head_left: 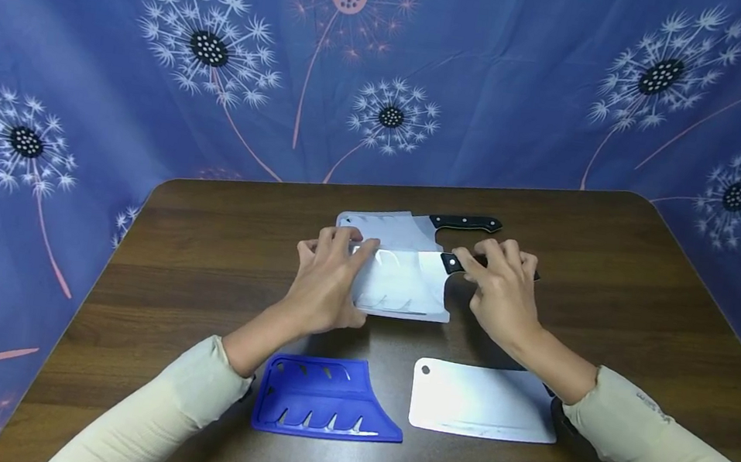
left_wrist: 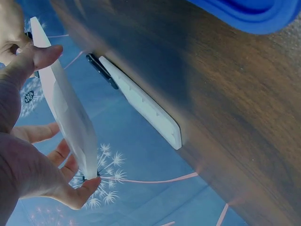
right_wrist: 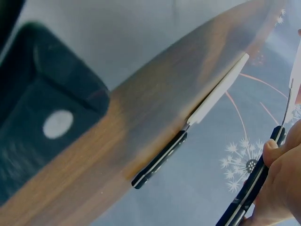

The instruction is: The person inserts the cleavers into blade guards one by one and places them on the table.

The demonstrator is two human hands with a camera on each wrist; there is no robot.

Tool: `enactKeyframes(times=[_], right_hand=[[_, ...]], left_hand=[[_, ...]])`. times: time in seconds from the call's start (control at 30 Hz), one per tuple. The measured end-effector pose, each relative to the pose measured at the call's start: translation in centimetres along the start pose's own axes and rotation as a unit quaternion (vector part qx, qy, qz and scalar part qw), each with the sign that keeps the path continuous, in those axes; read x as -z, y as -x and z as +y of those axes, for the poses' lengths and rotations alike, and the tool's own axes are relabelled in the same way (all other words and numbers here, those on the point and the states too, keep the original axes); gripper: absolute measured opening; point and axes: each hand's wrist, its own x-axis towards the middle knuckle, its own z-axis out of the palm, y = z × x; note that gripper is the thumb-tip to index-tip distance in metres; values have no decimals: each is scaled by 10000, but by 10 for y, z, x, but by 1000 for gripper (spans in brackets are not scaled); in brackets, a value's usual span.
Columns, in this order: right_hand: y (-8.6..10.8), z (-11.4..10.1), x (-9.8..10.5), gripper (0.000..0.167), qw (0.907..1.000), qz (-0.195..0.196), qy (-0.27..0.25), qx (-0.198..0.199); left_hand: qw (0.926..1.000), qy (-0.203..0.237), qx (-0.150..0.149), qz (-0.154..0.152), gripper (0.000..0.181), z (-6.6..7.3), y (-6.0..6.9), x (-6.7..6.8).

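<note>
My left hand (head_left: 327, 281) grips a white blade cover (head_left: 402, 307) by its left end, thumb on one edge and fingertips on the other. A cleaver's shiny blade lies in this cover, which is raised above the table in the left wrist view. The right hand (head_left: 508, 294) holds the cleaver's black handle (right_wrist: 256, 181), with the thumb along it. Just behind, a second cleaver in a white cover (head_left: 382, 222) lies on the table, its black handle (head_left: 466, 222) pointing right. How deep the held blade sits in its cover is hard to tell.
Nearer the front, a blue slotted blade cover (head_left: 323, 404) lies on the wooden table (head_left: 196, 270). To its right is a bare cleaver (head_left: 484, 402), its handle mostly hidden under the right forearm. A blue dandelion-print cloth (head_left: 504, 69) hangs behind the table.
</note>
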Motion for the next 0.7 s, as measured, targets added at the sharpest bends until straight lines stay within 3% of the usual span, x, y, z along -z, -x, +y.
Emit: enactKeyframes(times=[0.5, 0.7], right_hand=[[-3, 3, 1, 49, 9986, -446, 166, -210], [-2, 5, 0, 47, 9950, -916, 170, -370]], left_hand=[[9999, 68, 46, -126, 104, -6, -2, -8], [9989, 62, 186, -430, 102, -8, -3, -14]])
